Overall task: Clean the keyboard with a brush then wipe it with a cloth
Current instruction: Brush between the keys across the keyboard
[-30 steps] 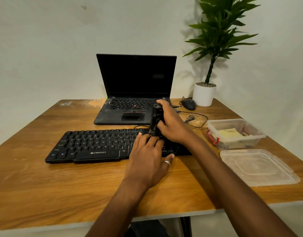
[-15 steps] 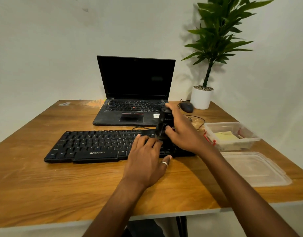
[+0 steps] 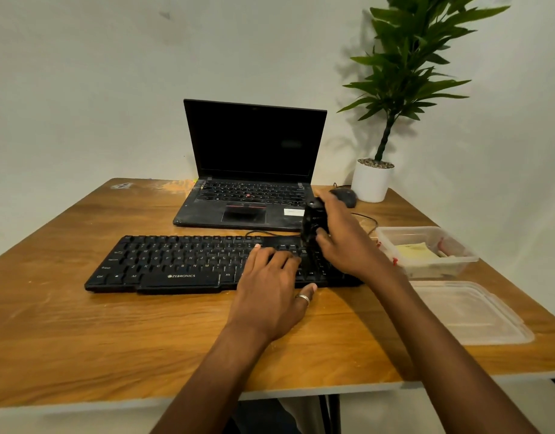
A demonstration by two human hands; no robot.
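A black keyboard [image 3: 176, 261] lies across the middle of the wooden table [image 3: 82, 324]. My left hand [image 3: 270, 292] rests flat on its right half, fingers straight on the keys, a ring on the thumb. My right hand [image 3: 345, 239] grips a black brush [image 3: 314, 223] upright over the keyboard's right end, its lower end down at the keys. A yellowish cloth [image 3: 415, 252] lies inside a clear plastic box [image 3: 458, 264] to the right of the keyboard.
An open black laptop [image 3: 254, 170] stands behind the keyboard. A black mouse [image 3: 345, 195] with its cable and a potted plant [image 3: 373, 180] sit at the back right. The box's clear lid [image 3: 467, 311] lies near the right front edge.
My right hand has carried the brush to the right along the keyboard, from near its middle to its right end. My left hand has stayed on the keys.
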